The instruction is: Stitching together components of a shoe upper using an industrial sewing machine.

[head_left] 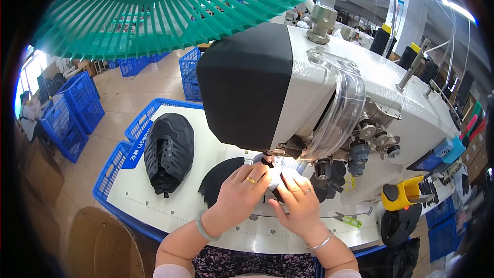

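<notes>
A white sewing machine [314,77] with a black end cover stands over a pale work table [180,216]. At its lit needle area, both my hands hold a black shoe upper piece [221,177], its edges showing on either side of them. My left hand [241,189], with a ring and a bangle, has its fingers bent and pressed together on the piece. My right hand [299,201], also with a ring and a bangle, presses a grey part of it, thumb held out to the side. The needle and seam are hidden. Left of my hands lies a formed black shoe upper [169,153].
Green thread snips [349,220] lie right of my hands, before a yellow holder [401,193]. Blue baskets [110,175] edge the table's left. A green fan guard [154,15] hangs overhead. Below left stands a cardboard box [103,242]; far left, a person [28,116] sits by blue crates.
</notes>
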Demonstrator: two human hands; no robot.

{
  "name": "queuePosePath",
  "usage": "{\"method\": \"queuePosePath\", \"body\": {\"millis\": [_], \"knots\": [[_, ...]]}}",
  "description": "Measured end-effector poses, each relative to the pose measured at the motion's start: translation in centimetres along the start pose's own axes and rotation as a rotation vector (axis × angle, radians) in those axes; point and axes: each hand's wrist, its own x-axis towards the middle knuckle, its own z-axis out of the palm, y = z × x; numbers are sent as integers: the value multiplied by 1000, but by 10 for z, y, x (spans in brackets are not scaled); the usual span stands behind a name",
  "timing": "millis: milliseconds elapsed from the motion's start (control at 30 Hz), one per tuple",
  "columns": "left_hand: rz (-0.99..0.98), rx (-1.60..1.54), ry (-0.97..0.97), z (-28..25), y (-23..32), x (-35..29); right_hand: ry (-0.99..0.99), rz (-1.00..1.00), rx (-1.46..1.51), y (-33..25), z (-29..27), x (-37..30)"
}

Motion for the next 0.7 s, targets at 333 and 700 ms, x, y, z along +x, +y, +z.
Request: {"method": "queuePosePath", "body": {"millis": [333,700], "knots": [[-108,-55,129,12,5,-3,-156,173,-90,28,-10,1],[12,39,86,7,3,-3,-231,267,-13,17,-12,2]]}}
